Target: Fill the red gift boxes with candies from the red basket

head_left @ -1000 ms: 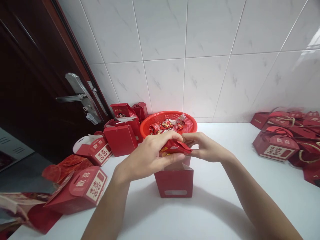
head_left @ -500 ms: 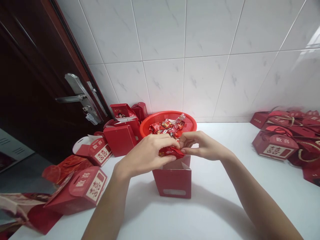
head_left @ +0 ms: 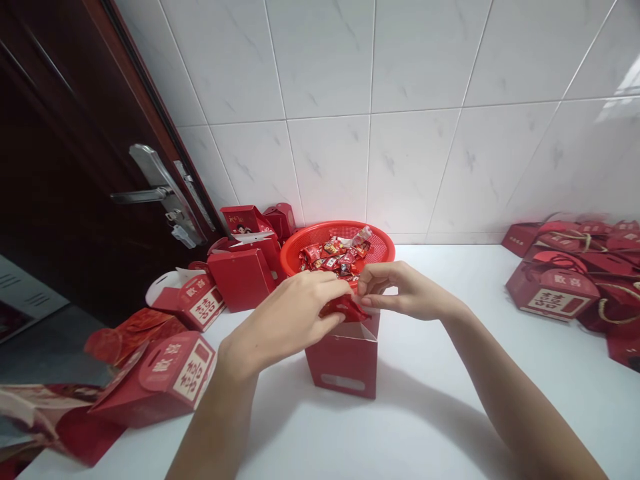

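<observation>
An open red box [head_left: 345, 363] stands upright on the white table [head_left: 425, 413], partly hidden behind my left hand [head_left: 303, 310]. Over its opening, the fingers of my left hand are closed around a shiny red packet [head_left: 354, 308]. The fingertips of my right hand [head_left: 393, 290] pinch the packet's right end. Just behind both hands is a red plastic basket [head_left: 383, 250] holding several wrapped candies [head_left: 333, 257].
Red boxes, some open [head_left: 240, 280] and some closed [head_left: 160, 380], line the left side. More closed boxes [head_left: 553, 290] with cord handles are grouped at the right. A tiled wall [head_left: 415, 167] rises behind; a dark door [head_left: 60, 133] is at left.
My left fingers have shifted slightly on the red packet, which now hangs a little lower and more tilted. The open box has turned slightly, its right front edge moving left.
</observation>
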A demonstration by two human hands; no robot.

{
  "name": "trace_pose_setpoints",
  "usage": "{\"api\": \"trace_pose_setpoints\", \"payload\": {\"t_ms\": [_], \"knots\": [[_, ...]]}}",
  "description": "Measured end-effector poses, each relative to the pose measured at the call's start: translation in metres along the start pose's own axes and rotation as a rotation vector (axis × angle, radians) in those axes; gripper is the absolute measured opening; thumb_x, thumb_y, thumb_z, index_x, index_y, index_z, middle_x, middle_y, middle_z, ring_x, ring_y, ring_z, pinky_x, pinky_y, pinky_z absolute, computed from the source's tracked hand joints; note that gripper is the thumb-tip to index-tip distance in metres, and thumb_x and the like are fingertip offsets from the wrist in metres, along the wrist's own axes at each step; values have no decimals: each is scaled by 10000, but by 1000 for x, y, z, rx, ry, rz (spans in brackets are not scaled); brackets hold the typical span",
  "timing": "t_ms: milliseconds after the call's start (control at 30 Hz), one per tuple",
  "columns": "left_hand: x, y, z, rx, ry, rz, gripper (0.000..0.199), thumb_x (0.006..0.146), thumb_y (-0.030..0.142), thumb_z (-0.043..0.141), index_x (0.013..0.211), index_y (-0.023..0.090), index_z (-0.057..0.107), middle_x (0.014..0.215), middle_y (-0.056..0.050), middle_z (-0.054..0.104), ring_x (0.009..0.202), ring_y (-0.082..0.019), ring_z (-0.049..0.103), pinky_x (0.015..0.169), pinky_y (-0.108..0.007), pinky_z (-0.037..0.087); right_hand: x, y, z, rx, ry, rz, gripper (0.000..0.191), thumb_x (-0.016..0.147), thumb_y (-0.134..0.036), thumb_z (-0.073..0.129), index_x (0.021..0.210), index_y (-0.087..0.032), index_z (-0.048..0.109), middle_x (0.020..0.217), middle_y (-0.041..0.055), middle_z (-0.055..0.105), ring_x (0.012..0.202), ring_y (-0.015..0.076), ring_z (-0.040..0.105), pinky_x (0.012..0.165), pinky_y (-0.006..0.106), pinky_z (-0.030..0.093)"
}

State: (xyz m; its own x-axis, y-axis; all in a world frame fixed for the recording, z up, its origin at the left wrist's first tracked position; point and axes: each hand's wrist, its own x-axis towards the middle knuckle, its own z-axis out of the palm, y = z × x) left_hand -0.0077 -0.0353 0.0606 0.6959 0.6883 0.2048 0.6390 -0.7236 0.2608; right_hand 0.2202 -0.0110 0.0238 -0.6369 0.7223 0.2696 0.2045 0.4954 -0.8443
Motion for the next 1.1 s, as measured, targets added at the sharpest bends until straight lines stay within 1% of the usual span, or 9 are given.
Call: {"api": "trace_pose_setpoints", "payload": {"t_ms": [133, 300, 467, 567, 700, 867, 967, 1033, 1100], "knots": [[0, 3, 5, 61, -56, -54, 244, 867, 120, 567, 995, 255, 725, 959, -27, 660, 907, -212, 613, 732, -304, 467, 1, -1, 1, 4, -2, -2, 79, 882, -223, 662, 853, -183, 599, 825, 5, 661, 758, 139, 638, 692, 272, 516], [-2, -5, 0, 5, -6, -38, 343, 852, 193, 621, 1182, 273, 673, 1069, -33, 623, 899, -196, 614, 714, -289, 483, 1, 0, 1, -3, -6, 14, 89, 884, -242, 666, 853, -183, 608, 821, 3, 659, 752, 138, 632, 693, 276, 513], [-2, -10, -3, -31, 97, -21, 200, 895, 198, 568, 989, 237, 740, 1002, -37, 657, 839, -178, 626, 726, -288, 489, 1, 0, 0, -11, -5, 12, 101, 887, -262, 665, 850, -182, 614, 824, 12, 658, 749, 141, 633, 684, 275, 516], [1, -7, 1, -49, 33, -22, 231, 909, 200, 552, 921, 255, 775, 902, -30, 688, 773, -171, 640, 683, -272, 485, 1, 1, 0, -21, 1, 10, 95, 884, -257, 662, 849, -184, 612, 819, 11, 655, 746, 139, 627, 692, 275, 518], [2, -6, 5, -117, -91, 49, 330, 932, 168, 487, 992, 301, 783, 923, -13, 744, 839, -185, 685, 739, -272, 507, 1, 2, 0, -31, 6, -5, 96, 880, -263, 658, 841, -190, 608, 814, 5, 643, 741, 138, 617, 689, 277, 517], [-5, -9, -2, -151, -72, 77, 401, 952, 138, 430, 1139, 303, 743, 978, -12, 756, 863, -174, 684, 763, -268, 513, 1, 3, -1, -37, 7, -15, 74, 875, -243, 654, 850, -189, 611, 834, 7, 646, 754, 138, 615, 699, 281, 523], [-9, -11, -9, -130, -35, 42, 340, 979, 223, 460, 1179, 296, 725, 1001, -20, 741, 885, -176, 675, 784, -275, 518, 0, 3, -1, -57, 11, -26, 41, 880, -217, 637, 859, -190, 616, 836, 11, 653, 761, 139, 622, 699, 281, 529], [-11, -13, -14, -106, -6, 11, 289, 960, 328, 539, 1181, 299, 723, 1102, -26, 715, 969, -195, 669, 852, -295, 524, 0, 2, -2, -89, 30, -34, 41, 888, -217, 623, 857, -190, 624, 836, 16, 661, 765, 144, 628, 704, 289, 532], [-9, -19, -16, -83, 14, -19, 340, 890, 425, 640, 1198, 298, 710, 1250, -37, 661, 1087, -232, 644, 920, -323, 519, 0, 3, -4, -126, 66, -39, 66, 897, -238, 614, 853, -192, 631, 832, 20, 668, 762, 151, 632, 715, 306, 536]]}}
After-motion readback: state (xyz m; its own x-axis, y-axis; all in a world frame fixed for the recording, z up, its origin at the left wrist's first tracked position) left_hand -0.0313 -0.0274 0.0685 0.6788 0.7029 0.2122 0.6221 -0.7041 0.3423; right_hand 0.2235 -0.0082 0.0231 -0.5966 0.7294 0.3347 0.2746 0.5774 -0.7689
